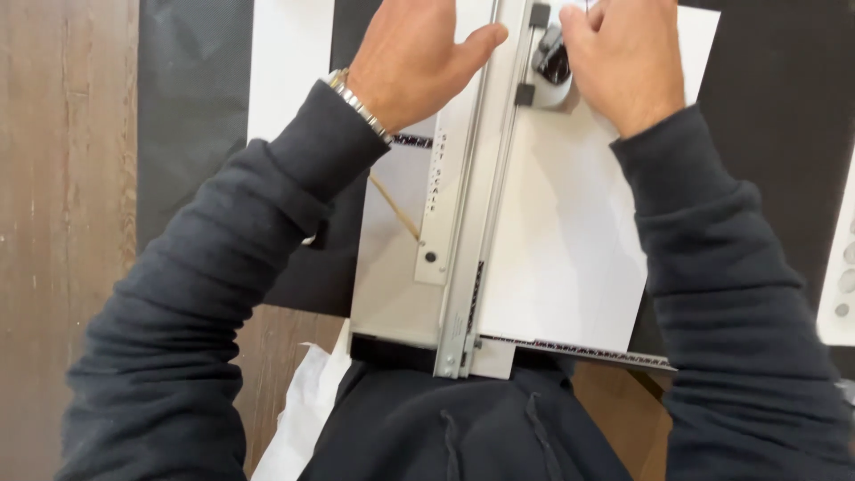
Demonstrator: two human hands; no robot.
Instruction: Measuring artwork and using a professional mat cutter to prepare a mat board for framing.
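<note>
Pressing flat, left hand (414,58) pins rail (481,187); right hand (628,58) w/ curled grip on cutter head (552,67).

The person wears a dark charcoal hooded sweatshirt (463,428) of soft, matte knit fabric. Both sleeves are long and loose, with folds and creases along the upper arm and forearm. Each sleeve ends in a ribbed cuff: the left cuff (343,120) sits at the left wrist, the right cuff (659,142) at the right wrist. Two drawcords (534,432) of the same dark colour hang down the chest panel at the lower edge of the view. A metal link wristband (359,104), silver-toned with segmented links, shows at the left wrist just beyond the cuff. Both hands are bare, without gloves.
</note>
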